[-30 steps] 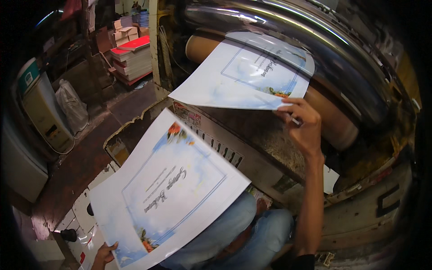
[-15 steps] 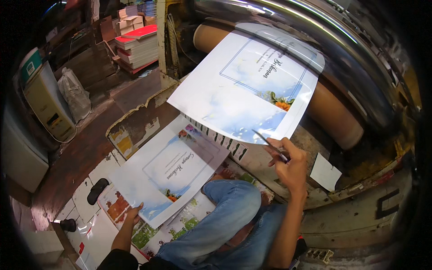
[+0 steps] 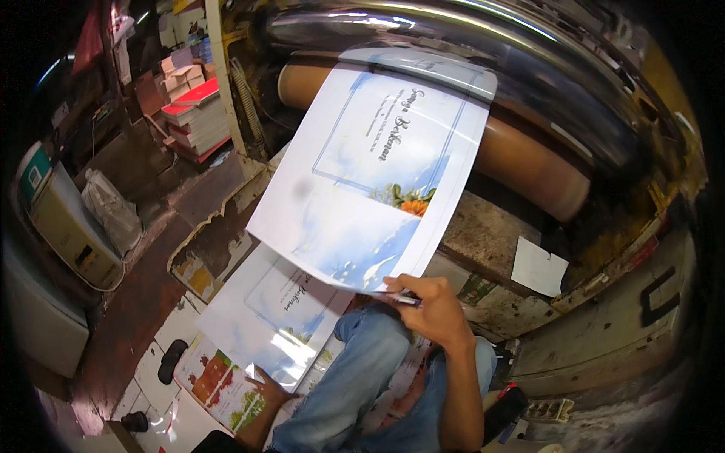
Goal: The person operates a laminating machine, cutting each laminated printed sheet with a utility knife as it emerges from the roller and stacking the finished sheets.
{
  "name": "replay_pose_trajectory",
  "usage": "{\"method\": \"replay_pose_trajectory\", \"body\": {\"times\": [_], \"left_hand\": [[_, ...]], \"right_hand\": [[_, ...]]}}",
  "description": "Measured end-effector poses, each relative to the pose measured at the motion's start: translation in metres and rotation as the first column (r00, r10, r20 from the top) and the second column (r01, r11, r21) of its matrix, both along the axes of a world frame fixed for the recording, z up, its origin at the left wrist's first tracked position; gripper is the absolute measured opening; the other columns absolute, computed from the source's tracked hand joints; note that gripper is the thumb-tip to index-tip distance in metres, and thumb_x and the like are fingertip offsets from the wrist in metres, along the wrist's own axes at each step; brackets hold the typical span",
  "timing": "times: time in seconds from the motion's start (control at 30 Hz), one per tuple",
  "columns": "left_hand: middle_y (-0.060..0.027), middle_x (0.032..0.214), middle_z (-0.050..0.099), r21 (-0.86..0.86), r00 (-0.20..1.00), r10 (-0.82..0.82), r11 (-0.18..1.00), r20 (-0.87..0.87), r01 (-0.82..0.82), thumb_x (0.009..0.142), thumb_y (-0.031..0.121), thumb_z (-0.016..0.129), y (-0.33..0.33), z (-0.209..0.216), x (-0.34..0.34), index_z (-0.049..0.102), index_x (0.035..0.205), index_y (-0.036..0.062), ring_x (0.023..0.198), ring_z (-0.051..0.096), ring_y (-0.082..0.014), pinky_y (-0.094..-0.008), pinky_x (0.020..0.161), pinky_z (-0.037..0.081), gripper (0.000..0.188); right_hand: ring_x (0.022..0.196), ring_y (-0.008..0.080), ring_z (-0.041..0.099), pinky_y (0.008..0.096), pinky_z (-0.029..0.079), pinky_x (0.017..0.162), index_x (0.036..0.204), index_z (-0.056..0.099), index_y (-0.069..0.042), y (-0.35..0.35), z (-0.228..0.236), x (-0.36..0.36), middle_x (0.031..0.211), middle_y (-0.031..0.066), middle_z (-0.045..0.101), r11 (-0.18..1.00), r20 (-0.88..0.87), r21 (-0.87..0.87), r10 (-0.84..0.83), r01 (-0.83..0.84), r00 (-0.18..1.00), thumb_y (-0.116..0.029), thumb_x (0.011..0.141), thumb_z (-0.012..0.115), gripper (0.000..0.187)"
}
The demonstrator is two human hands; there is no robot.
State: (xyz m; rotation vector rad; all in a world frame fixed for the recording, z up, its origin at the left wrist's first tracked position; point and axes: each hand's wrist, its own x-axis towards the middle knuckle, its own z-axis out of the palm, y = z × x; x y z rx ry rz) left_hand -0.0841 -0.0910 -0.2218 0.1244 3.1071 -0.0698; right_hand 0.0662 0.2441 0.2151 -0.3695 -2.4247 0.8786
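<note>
My right hand grips the near edge of a glossy printed sheet with blue sky, orange flowers and script lettering, together with a thin metal tool. The sheet's far end lies against a shiny steel roller above a brown roller. My left hand rests, fingers spread, on the near corner of a second matching sheet lying on a stack of printed sheets beside my knee in blue jeans.
A worn, paint-chipped machine bed carries a small white paper slip. Stacks of red-covered books stand at the back left. A beige machine and a plastic bag are on the left floor.
My right hand has pulled the upper sheet off the rollers toward me and lower. My left hand has laid the other sheet flat on the stack and now presses on its corner.
</note>
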Motion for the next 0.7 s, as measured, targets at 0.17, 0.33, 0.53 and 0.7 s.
{"method": "replay_pose_trajectory", "body": {"times": [0.17,0.33,0.53,0.7], "left_hand": [[-0.0235,0.136,0.045,-0.001,0.977,0.004,1.000,0.215,-0.004,0.043,0.036,0.094,-0.018,-0.015,0.003,0.022,0.142,-0.0014,0.126,0.043,-0.0374,-0.0509,0.103,0.037,0.128],[-0.0227,0.139,0.042,0.090,0.947,-0.098,0.993,0.306,0.073,0.045,0.038,0.094,-0.017,-0.007,-0.007,0.021,0.144,-0.0017,0.130,0.039,-0.0354,-0.0503,0.105,0.035,0.129],[-0.0189,0.138,0.045,0.912,0.487,-0.772,0.328,0.409,-0.245,0.063,0.037,0.087,0.099,0.184,-0.046,0.029,0.141,-0.0028,0.130,0.042,-0.0315,-0.0491,0.106,0.036,0.105],[-0.0141,0.118,0.059,0.257,0.508,-0.839,-0.457,0.194,-0.852,0.084,0.025,0.073,0.145,0.352,-0.021,0.041,0.133,-0.0010,0.105,0.061,-0.0242,-0.0385,0.084,0.055,0.063]], "right_hand": [[0.076,0.0281,0.070,0.0318,0.053,0.069,0.096,0.070,-0.001,-0.010,0.003,-0.009,0.085,0.0190,0.069,0.997,0.060,0.009,0.079,-0.080,0.995,-0.006,0.075,0.070,0.022],[0.075,0.0274,0.070,0.0316,0.053,0.071,0.098,0.071,-0.003,-0.013,0.009,-0.010,0.087,0.0163,0.070,0.976,0.160,-0.049,0.217,-0.211,0.963,-0.006,0.074,0.071,0.025],[0.071,0.0316,0.066,0.0367,0.050,0.066,0.091,0.069,-0.004,-0.011,0.015,-0.009,0.077,0.0153,0.068,0.941,0.133,-0.099,0.336,-0.324,0.933,-0.012,0.075,0.070,0.018],[0.062,0.0323,0.062,0.0408,0.045,0.057,0.082,0.066,-0.002,-0.014,0.025,-0.023,0.067,0.0184,0.062,0.869,0.101,-0.190,0.481,-0.458,0.871,-0.025,0.083,0.068,0.023]]}}
